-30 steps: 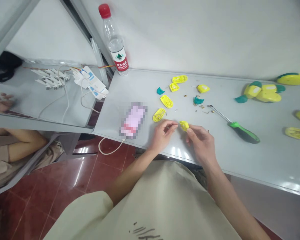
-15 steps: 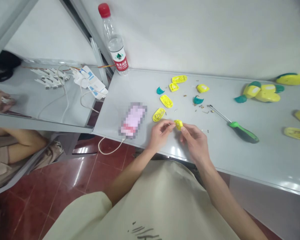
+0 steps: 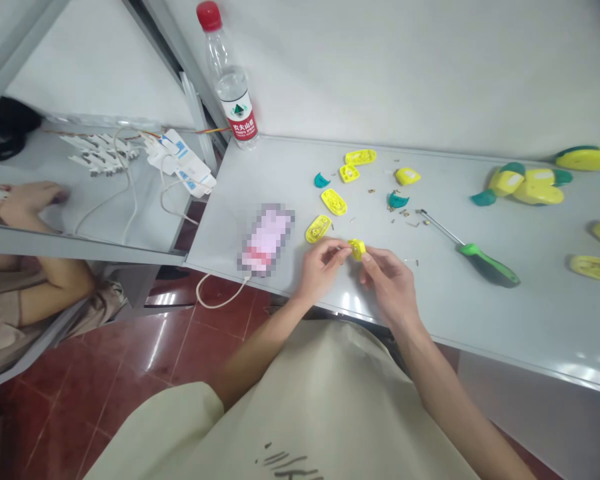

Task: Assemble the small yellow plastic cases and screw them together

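Note:
Between my fingertips is a small yellow plastic part (image 3: 357, 249), pinched by my left hand (image 3: 320, 269) and my right hand (image 3: 387, 287) just above the grey-white bench top (image 3: 280, 173). Nearest my left hand lies a yellow plastic shell (image 3: 319, 229), with a blurred phone (image 3: 266, 241) beyond it. Further yellow shells (image 3: 334, 201) and teal curved pieces (image 3: 398, 200) lie ahead of my hands, among tiny screws (image 3: 405, 215). To the right of my right hand rests a green-handled screwdriver (image 3: 489, 270).
A capped water bottle (image 3: 230, 87) stands at the bench's back left corner. A joined yellow-and-teal cluster (image 3: 523, 187) sits at right. A co-worker's hand (image 3: 30, 205) works at a neighbouring bench with white cable (image 3: 130, 180). The bench's front edge (image 3: 505, 353) runs close to me.
My hands have drawn closer and carried the yellow part left, turning it. The co-worker's hand has moved right along the neighbouring bench.

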`<state>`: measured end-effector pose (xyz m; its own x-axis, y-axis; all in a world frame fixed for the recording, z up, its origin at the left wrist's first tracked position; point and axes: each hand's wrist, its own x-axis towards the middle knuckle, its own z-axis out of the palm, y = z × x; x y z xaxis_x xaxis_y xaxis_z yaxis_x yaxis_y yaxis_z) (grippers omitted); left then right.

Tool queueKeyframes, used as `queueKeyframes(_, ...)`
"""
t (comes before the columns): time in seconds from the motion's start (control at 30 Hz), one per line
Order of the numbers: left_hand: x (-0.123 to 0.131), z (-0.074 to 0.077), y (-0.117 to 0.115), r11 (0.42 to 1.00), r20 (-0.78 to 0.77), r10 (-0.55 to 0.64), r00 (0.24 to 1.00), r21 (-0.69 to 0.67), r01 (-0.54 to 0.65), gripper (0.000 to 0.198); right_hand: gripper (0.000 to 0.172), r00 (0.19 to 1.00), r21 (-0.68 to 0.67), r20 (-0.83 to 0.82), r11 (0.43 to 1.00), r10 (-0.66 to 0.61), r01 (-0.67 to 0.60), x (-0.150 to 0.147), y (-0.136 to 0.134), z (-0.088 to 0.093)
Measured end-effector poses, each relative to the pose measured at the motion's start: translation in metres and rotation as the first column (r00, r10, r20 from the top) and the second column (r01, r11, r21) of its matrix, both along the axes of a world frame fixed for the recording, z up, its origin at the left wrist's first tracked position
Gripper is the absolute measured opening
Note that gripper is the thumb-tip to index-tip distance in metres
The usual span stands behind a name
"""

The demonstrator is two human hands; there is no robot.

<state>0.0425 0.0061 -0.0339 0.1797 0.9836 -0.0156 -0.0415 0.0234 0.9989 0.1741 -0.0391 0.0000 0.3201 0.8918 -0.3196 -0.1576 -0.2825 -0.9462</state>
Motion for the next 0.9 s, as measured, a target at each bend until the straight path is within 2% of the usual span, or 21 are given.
queueKeyframes(0.33,0.001,0.001,-0.001,1.000,-0.022,0.016,1.000,0.023,-0.016,0.022,0.029,1.000,0.010,0.022,1.000,0.012,-0.012,0.000,-0.001,0.000)
queueKeyframes(0.57,0.002,0.001,0.000,0.995,0.041,0.018,0.999,-0.095,-0.014,0.025,0.029,1.000,0.001,0.017,1.000,0.017,-0.017,0.001,-0.002,0.000)
queueKeyframes(0.73,-0.005,0.004,0.008,0.970,0.113,-0.102,0.988,-0.207,0.124,0.035,0.027,0.996,0.007,-0.025,0.996,0.088,-0.087,0.010,-0.005,-0.007)
queueKeyframes(0.9,-0.012,0.004,0.017,0.953,0.112,-0.256,0.960,-0.135,0.270,0.037,0.029,0.978,0.013,-0.062,0.980,0.198,-0.198,0.020,-0.006,-0.010)
